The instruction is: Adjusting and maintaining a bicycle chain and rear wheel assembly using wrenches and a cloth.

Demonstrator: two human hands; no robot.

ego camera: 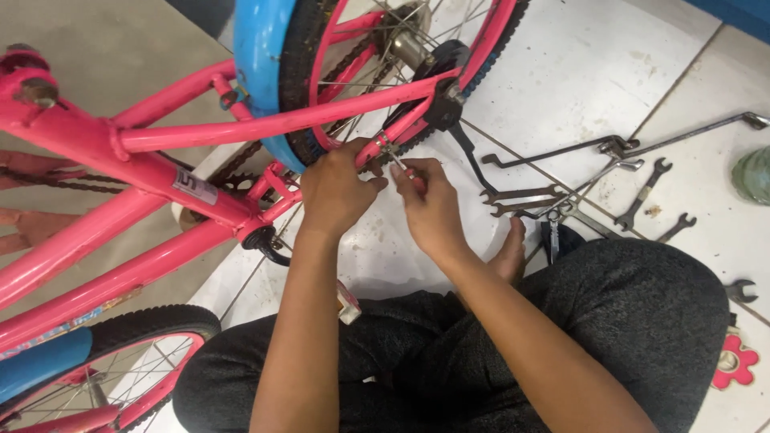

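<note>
A pink bicycle [160, 160] stands upside down in front of me, its rear wheel [401, 48] at the top. My left hand [337, 188] grips the lower pink frame tube near a small metal clamp [385, 144]. Close beside it, my right hand [429, 204] pinches a thin metal tool or bolt [399, 160] at that clamp. Both hands meet over the tube, fingers curled. A blue mudguard [261, 48] curves around the tyre just left of the hands.
Several spanners [561, 196] lie scattered on the white tiled floor [577, 72] to the right. A green glass object [754, 172] sits at the right edge. My legs in dark trousers [626, 305] are crossed below. The other wheel [96, 377] fills the lower left.
</note>
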